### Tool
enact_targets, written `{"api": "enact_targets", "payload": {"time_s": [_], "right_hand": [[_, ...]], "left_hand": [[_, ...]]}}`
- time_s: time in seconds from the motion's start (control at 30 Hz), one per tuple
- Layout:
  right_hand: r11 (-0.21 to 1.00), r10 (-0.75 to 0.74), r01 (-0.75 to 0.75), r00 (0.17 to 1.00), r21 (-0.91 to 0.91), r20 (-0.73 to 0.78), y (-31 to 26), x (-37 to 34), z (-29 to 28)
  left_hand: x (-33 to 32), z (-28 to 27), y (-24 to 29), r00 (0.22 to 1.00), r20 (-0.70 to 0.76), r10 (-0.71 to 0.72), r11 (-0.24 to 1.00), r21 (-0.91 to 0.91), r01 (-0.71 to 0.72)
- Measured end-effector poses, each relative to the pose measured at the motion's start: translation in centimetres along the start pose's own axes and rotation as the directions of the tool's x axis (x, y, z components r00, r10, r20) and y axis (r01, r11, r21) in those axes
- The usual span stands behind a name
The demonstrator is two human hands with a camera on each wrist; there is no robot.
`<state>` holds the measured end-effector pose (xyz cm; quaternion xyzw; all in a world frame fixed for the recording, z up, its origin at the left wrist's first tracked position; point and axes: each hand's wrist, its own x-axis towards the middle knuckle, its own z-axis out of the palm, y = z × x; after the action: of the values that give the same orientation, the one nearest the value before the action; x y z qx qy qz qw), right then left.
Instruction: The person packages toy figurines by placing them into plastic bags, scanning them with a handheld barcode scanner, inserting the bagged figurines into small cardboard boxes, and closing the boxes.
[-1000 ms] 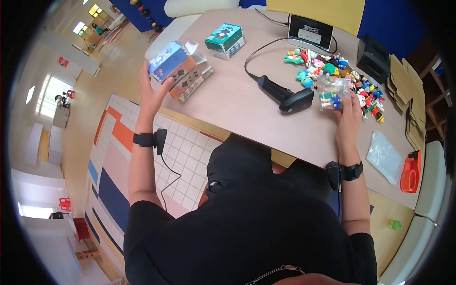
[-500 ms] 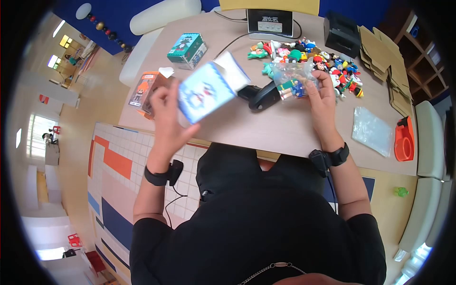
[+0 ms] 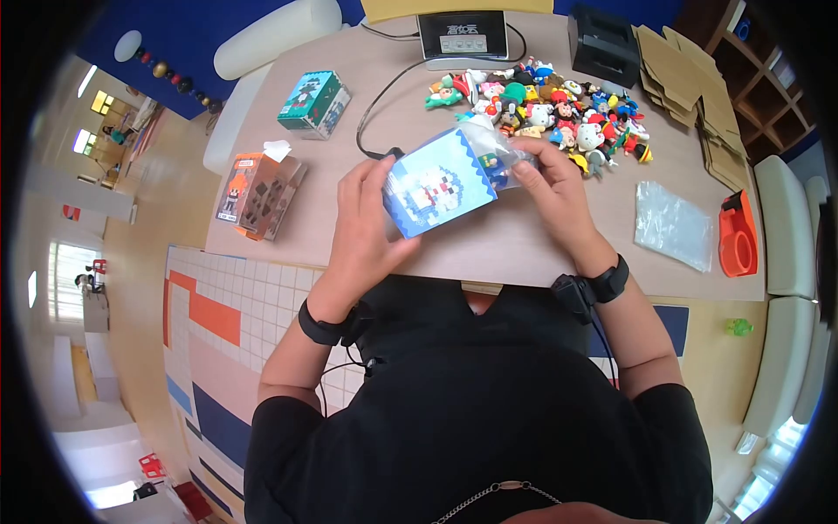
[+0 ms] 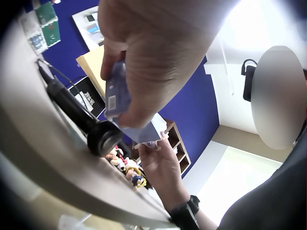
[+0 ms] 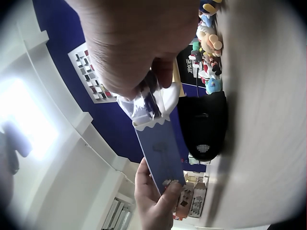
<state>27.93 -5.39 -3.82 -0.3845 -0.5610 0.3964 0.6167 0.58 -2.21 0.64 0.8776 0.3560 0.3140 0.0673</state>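
Observation:
The left hand (image 3: 364, 229) grips a blue-and-white box (image 3: 441, 185), tilted above the table, its open end toward the right hand. Between thumb and fingers, the right hand (image 3: 559, 194) pinches a clear plastic bag (image 3: 491, 142) holding small figures, right at that open end. In the right wrist view the bag (image 5: 147, 104) meets the wavy edge of the box (image 5: 160, 151); how far inside it lies cannot be told. The left wrist view shows the left hand (image 4: 148, 62) round the box (image 4: 119, 91), partly hiding it.
An orange box (image 3: 260, 194) and a green box (image 3: 314, 105) stand at the left. Behind the hands lie many small figures (image 3: 559, 113). A black scanner (image 4: 79, 108) is mostly hidden in the head view. Plastic bags (image 3: 672, 225) and an orange holder (image 3: 738, 236) lie at the right.
The left hand has let go of the orange box, leaving it on the table, and has brought the blue box rightward to the bag. The right hand has moved the bag left to the box's end.

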Motion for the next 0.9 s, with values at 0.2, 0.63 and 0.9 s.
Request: {"api": "enact_targets", "payload": {"time_s": [0.2,0.63,0.9], "right_hand": [[0.995,0.010,-0.003,0.997,-0.096,0.076,-0.3,0.3,-0.1],[0.847,-0.194,0.330,0.922,-0.416,0.337,-0.7,0.8,-0.2],[0.973,0.002,0.030,0.990,-0.229,0.138,-1.2,0.1,0.7]], "left_hand": [[0.0,-0.2,-0.2,0.999,0.031,-0.007,1.000,0.015,0.007],[-0.2,-0.8,-0.7,0.989,0.101,0.104,0.989,0.090,-0.113],[-0.1,0.1,0.8,0.987,0.075,0.142,0.989,0.035,-0.145]]}}
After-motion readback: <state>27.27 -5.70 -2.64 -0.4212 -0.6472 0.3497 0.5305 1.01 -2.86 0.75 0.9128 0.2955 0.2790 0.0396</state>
